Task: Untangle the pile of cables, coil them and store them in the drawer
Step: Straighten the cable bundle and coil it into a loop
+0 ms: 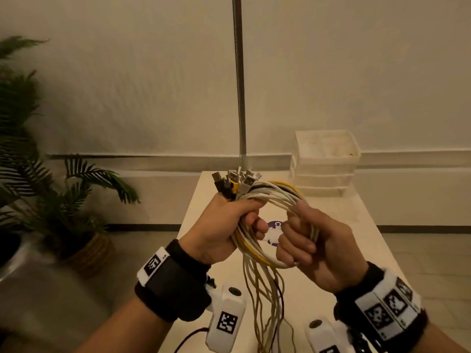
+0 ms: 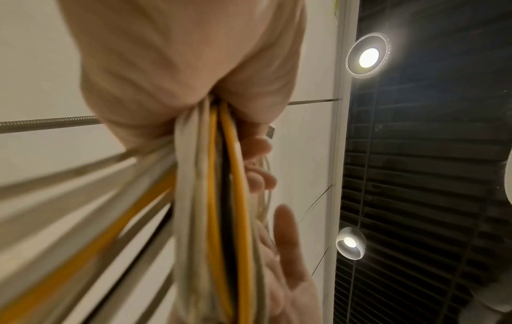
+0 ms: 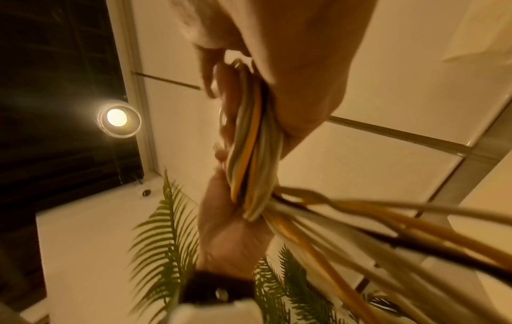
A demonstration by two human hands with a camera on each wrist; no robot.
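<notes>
A bundle of white, yellow and black cables (image 1: 274, 197) is bent into one loop above the table. My left hand (image 1: 226, 225) grips the loop's left side, just below the plug ends (image 1: 235, 180) that stick up together. My right hand (image 1: 308, 240) grips the loop's right side with curled fingers. The loose tails (image 1: 262, 301) hang down from the loop toward the table's near edge. In the left wrist view the cable bundle (image 2: 219, 197) runs out of my fist; in the right wrist view the cable bundle (image 3: 255, 153) passes through my palm.
A white plastic drawer unit (image 1: 325, 164) stands at the back right of the white table (image 1: 344, 225). A metal pole (image 1: 239, 80) rises behind the cables. Potted palms (image 1: 38, 174) stand on the floor to the left. A purple sticker (image 1: 276, 225) shows through the loop.
</notes>
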